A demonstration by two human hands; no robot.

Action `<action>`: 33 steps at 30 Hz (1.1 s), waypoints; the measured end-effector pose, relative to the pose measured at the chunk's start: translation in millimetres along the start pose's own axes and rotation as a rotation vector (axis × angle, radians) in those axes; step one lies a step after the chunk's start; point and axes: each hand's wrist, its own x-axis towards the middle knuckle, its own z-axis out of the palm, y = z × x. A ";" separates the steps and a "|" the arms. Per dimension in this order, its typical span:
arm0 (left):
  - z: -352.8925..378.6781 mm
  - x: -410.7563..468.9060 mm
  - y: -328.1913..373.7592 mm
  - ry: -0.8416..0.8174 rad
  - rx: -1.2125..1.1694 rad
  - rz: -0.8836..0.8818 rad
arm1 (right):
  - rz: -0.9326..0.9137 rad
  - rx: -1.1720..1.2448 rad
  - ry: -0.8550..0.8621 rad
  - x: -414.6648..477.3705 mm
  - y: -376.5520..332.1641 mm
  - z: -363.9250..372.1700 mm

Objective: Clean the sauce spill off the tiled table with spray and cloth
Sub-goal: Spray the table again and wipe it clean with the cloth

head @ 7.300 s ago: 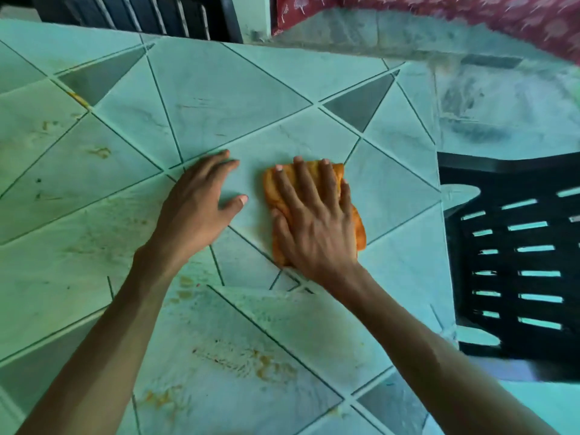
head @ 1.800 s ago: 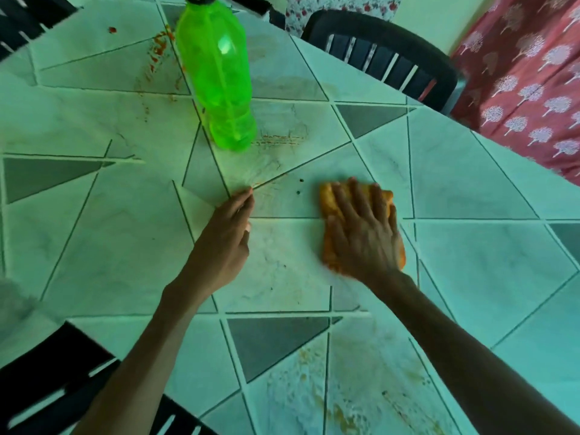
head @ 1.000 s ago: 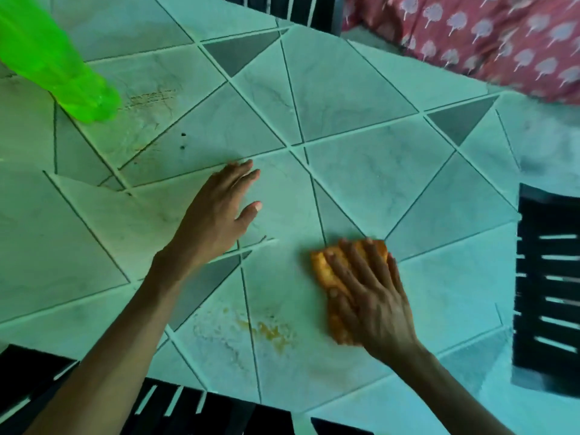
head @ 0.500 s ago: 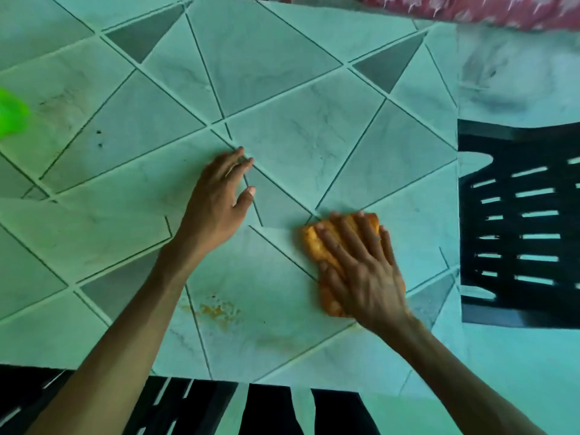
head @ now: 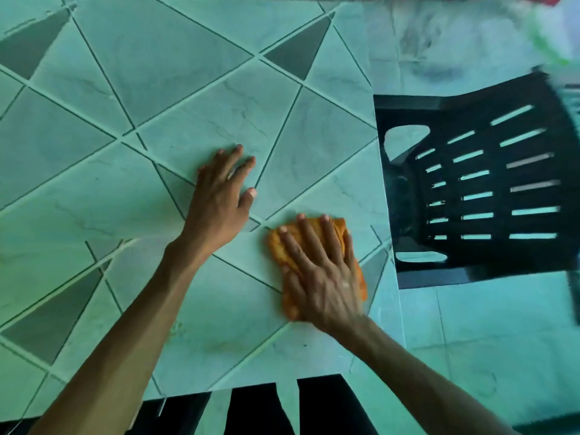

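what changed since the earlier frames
The right hand slid the orange cloth from near the green bottle to the corner next to the black chair; the bottle is out of view now. The sauce smear beside the left forearm shows only faintly. Unchanged: left hand flat on the tiled table, right palm pressing the cloth; nothing gripped or released.

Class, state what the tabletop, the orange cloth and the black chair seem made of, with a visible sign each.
Tabletop: likely glazed ceramic tile, smooth, veined, with grout lines. Orange cloth: seemingly soft fabric; it bunches under the right hand. Black chair: probably moulded plastic, slotted, faintly glossy.
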 end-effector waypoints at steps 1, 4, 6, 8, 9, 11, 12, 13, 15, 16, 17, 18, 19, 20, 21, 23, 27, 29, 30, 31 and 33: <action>2.5 0.6 1.1 0.012 0.008 -0.012 | -0.003 -0.007 0.019 30.0 11.6 -2.1; 10.6 -2.0 6.4 0.028 0.054 -0.013 | 0.189 0.025 0.049 97.4 67.0 -16.0; 11.7 -1.8 7.0 0.020 0.067 -0.022 | 0.291 0.035 0.059 95.1 97.6 -18.1; 11.1 -0.9 7.4 0.005 0.073 -0.033 | 0.295 -0.018 0.039 52.2 105.6 -15.1; 10.9 -1.8 8.0 0.004 0.085 -0.032 | 0.271 -0.058 0.003 20.4 100.4 -13.7; 12.1 -2.6 7.5 0.009 0.116 -0.022 | 0.212 -0.101 -0.084 -48.0 81.6 -3.3; 12.8 -3.6 7.9 0.011 0.125 -0.024 | 0.217 -0.114 -0.160 -78.5 70.9 -0.3; 13.6 -3.7 8.2 0.012 0.131 -0.026 | 0.251 -0.117 -0.242 -100.5 62.6 1.0; 14.7 -4.0 9.2 0.012 0.140 -0.030 | 0.277 -0.118 -0.312 -107.5 65.6 -0.6; 14.8 -3.9 9.0 0.013 0.143 -0.031 | 0.246 -0.124 -0.289 -91.2 73.0 -2.0; 15.8 -3.9 9.1 0.012 0.144 -0.029 | 0.204 -0.118 -0.245 -66.5 81.1 -3.0; 16.1 -3.2 8.7 0.013 0.142 -0.029 | 0.172 -0.104 -0.175 -32.9 88.7 -6.3; 16.7 -2.8 7.7 0.014 0.138 -0.031 | 0.179 -0.070 -0.101 6.4 97.5 -10.7; 18.0 -3.5 7.0 0.015 0.139 -0.033 | 0.219 -0.022 -0.038 44.0 104.3 -15.0; 18.9 -2.6 6.4 0.020 0.137 -0.037 | 0.271 0.019 0.002 77.0 108.6 -20.2; 21.0 -2.3 6.5 0.037 0.135 -0.050 | 0.345 0.060 0.063 110.9 108.0 -21.6; 23.2 -2.9 9.6 0.053 0.121 -0.073 | 0.261 -0.019 0.083 35.8 83.9 -13.4; 24.8 -2.5 9.9 0.055 0.119 -0.072 | 0.228 -0.014 0.048 -40.6 65.4 -5.3; 24.1 -2.9 9.2 0.058 0.120 -0.070 | 0.209 -0.012 0.027 -73.9 56.1 -3.5; 24.2 -3.1 8.8 0.057 0.122 -0.063 | 0.200 -0.012 -0.002 -98.2 51.6 -3.2; 22.7 -3.1 7.8 0.050 0.124 -0.049 | 0.203 -0.018 -0.047 -103.0 57.9 -4.3</action>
